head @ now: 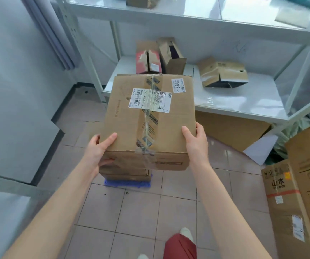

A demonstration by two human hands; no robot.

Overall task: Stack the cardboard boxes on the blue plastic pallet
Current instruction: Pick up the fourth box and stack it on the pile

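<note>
A taped cardboard box (pixel 131 126) with a white shipping label fills the middle of the head view. My left hand (pixel 99 148) grips its near left corner, and my right hand (pixel 195 141) grips its near right edge. Directly below it lies another cardboard box (pixel 126 173), resting on the blue plastic pallet (pixel 127 184), of which only the near edge shows on the tiled floor. Whether the held box touches the box under it cannot be told.
A white low shelf (pixel 243 101) behind carries several torn open boxes (pixel 223 73). Flattened cardboard (pixel 232 128) lies under the shelf. Tall cartons (pixel 299 193) stand at the right. A white wall runs along the left. My red trouser leg (pixel 180 247) shows below.
</note>
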